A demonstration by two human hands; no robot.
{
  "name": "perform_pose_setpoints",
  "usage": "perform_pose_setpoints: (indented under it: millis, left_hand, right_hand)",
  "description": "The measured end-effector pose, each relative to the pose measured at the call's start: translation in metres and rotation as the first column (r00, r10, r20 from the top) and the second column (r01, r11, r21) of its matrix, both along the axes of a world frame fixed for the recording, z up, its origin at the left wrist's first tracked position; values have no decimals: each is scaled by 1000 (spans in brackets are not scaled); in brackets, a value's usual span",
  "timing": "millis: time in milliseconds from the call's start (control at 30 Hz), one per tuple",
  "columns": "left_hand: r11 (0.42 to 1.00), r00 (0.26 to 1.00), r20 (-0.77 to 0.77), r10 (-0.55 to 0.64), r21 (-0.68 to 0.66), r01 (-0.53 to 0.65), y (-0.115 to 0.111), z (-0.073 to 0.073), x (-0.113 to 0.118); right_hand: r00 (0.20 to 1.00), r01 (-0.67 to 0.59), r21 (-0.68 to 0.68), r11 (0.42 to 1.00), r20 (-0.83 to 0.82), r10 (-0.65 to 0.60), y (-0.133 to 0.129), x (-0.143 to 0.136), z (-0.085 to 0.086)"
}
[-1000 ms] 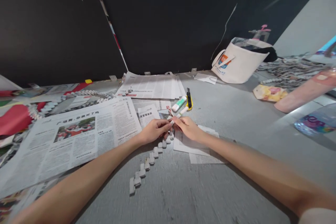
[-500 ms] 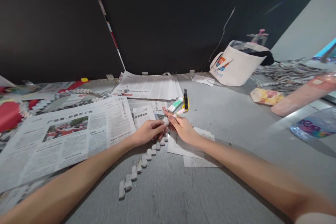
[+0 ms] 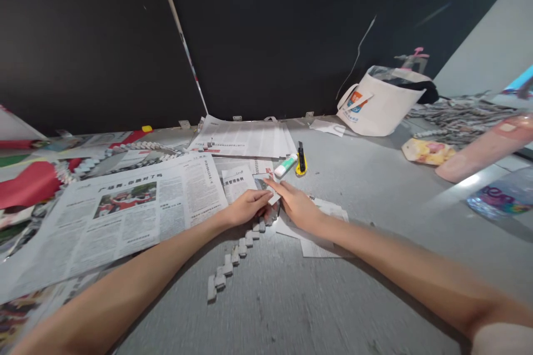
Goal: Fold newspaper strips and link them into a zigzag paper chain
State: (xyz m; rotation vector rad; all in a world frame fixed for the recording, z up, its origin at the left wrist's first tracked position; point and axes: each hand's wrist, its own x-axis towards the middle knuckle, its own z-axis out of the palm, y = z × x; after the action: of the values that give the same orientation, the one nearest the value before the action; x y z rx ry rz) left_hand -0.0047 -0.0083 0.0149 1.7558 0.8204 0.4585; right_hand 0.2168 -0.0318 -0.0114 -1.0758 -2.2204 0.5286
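Note:
A zigzag chain of folded newspaper pieces (image 3: 235, 256) runs along the grey surface from the lower left up to my hands. Closed around its upper end is my left hand (image 3: 249, 208), with the thumb pointing right. My right hand (image 3: 298, 208) faces it, pinching a small pale paper strip (image 3: 273, 198) at the chain's end. The fingertips of both hands nearly meet there and partly hide the joint. Just beyond them lie a white and green glue stick (image 3: 285, 166) and a yellow and black utility knife (image 3: 301, 160).
Newspaper sheets (image 3: 137, 216) spread to the left, and paper pieces (image 3: 318, 244) lie under my right wrist. A white bag (image 3: 381, 102) stands by the black panel (image 3: 291, 39). To the right are a pink bottle (image 3: 483, 150) and a clear plastic bottle (image 3: 502, 194).
The white strip that stuck out beyond my right fingers now sits between both hands' fingertips. The whole view has shifted slightly, so things appear further right.

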Motion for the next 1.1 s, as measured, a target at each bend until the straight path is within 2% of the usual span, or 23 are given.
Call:
perform_pose_setpoints:
  millis: [100,200,300,433,500,567,767,967,1100]
  left_hand:
    - [1000,1000,23,-5,18,5,0,-2,0]
    - [1000,1000,29,-11,3,11,0,-2,1]
    - [999,999,36,28,-28,-27,-1,0,2]
    - [997,996,40,76,-12,-75,-2,2,3]
    - [996,995,46,93,3,-93,-2,3,3]
    - [995,995,42,95,17,-95,-2,3,3]
    - [994,997,7,77,73,-78,-3,6,4]
    - [993,990,79,116,3,-117,0,-1,4]
    - [985,979,111,172,-43,-168,4,-9,4]
  right_hand:
    - [999,5,13,1000,40,-6,0,0,-2]
    - [1000,-4,-13,1000,-1,4,1,-1,-2]
    - [994,-4,-58,998,-110,-2,3,-2,2]
    - [943,46,-254,966,-309,-126,5,-4,6]
    - [891,0,-338,941,-427,-153,7,-5,6]
    - [860,-41,-367,929,-486,-154,7,-5,5]
    - [849,-61,-440,896,-495,-185,9,-6,4]
    - [833,-77,-430,900,-524,-179,10,-4,5]
    - [852,-58,-409,911,-496,-169,9,-3,7]
